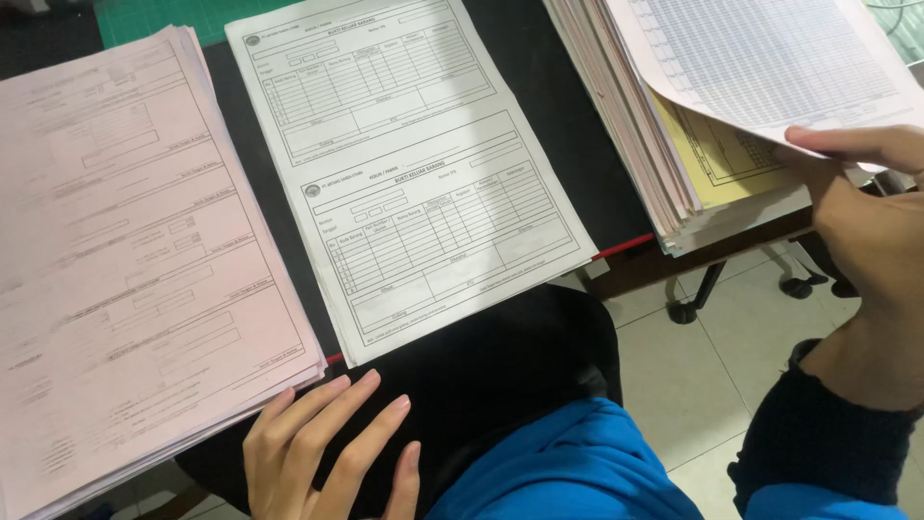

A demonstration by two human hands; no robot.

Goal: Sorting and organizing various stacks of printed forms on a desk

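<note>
My left hand [322, 448] lies open at the bottom, fingers spread, its fingertips close to the near corner of a pink stack of printed forms [125, 260] on the left. A white stack of forms [409, 164] lies in the middle of the dark table. My right hand [866, 207], in a dark sleeve, pinches the lower edge of a white gridded sheet [760, 58] and lifts it off a thick pile of papers [640, 125] at the right. A yellow form [722, 159] shows under the lifted sheet.
A green cutting mat [173, 14] lies at the table's far edge. The table's red-trimmed front edge [621, 248] runs past the white stack. Below are a tiled floor [712, 376], chair castors [799, 286] and my blue clothing [577, 467].
</note>
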